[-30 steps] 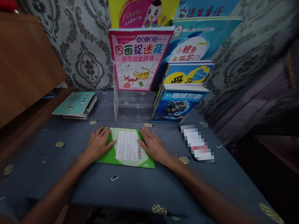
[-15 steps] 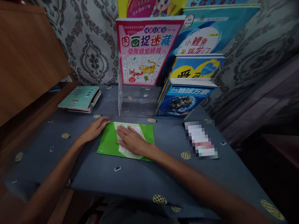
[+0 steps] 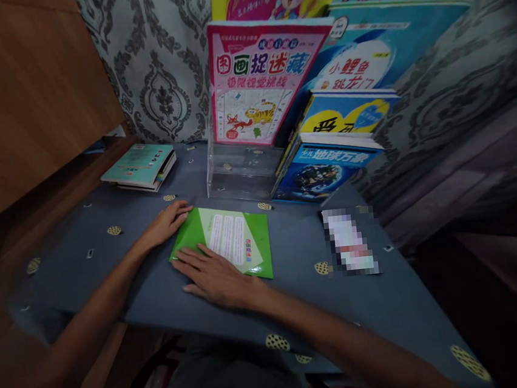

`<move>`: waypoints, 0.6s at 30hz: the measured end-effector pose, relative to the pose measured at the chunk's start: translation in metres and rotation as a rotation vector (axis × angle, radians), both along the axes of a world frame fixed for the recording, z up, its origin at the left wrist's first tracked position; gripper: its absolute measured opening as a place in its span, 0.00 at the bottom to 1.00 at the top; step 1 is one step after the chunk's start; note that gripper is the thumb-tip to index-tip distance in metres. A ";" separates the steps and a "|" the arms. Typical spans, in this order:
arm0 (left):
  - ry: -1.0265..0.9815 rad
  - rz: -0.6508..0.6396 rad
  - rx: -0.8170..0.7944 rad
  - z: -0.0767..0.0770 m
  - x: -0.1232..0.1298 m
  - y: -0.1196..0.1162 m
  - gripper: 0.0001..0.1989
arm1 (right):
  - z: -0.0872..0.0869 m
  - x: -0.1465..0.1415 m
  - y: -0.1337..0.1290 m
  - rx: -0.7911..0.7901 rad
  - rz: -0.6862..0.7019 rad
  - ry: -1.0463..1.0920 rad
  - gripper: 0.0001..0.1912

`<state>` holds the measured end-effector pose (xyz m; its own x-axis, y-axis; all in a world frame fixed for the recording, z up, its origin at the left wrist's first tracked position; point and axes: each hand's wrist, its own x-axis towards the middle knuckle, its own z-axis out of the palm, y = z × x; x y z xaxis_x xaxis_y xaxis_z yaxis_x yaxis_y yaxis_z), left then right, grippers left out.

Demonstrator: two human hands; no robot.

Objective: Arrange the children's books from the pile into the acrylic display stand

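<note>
A green book (image 3: 256,234) with white text panels lies flat on the blue-grey tablecloth. My left hand (image 3: 167,223) rests at its upper left corner, fingertips touching the edge, holding nothing. Across the book's lower left part lies my right hand (image 3: 211,276), palm down with the fingers spread. Behind the book stands a clear acrylic rack (image 3: 241,174), its left lower tier without a book. A pink book (image 3: 261,84) leans upright in the tier above.
More books fill the rack's right side, a blue one (image 3: 315,173) lowest. At the back left is a small stack of books (image 3: 139,166). A pixelated flat object (image 3: 349,240) lies on the right of the table (image 3: 158,295).
My right hand has slid from the middle of the green book toward its lower left edge, uncovering the text panels. My left hand has stayed at the corner. The view has shifted slightly.
</note>
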<state>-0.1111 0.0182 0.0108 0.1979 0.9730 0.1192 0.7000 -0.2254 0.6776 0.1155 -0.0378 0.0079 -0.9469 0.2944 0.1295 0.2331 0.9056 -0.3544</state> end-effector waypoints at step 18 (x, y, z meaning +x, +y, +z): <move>0.496 -0.168 0.202 -0.005 0.082 -0.011 0.23 | -0.028 0.141 0.091 -0.164 -0.583 0.152 0.28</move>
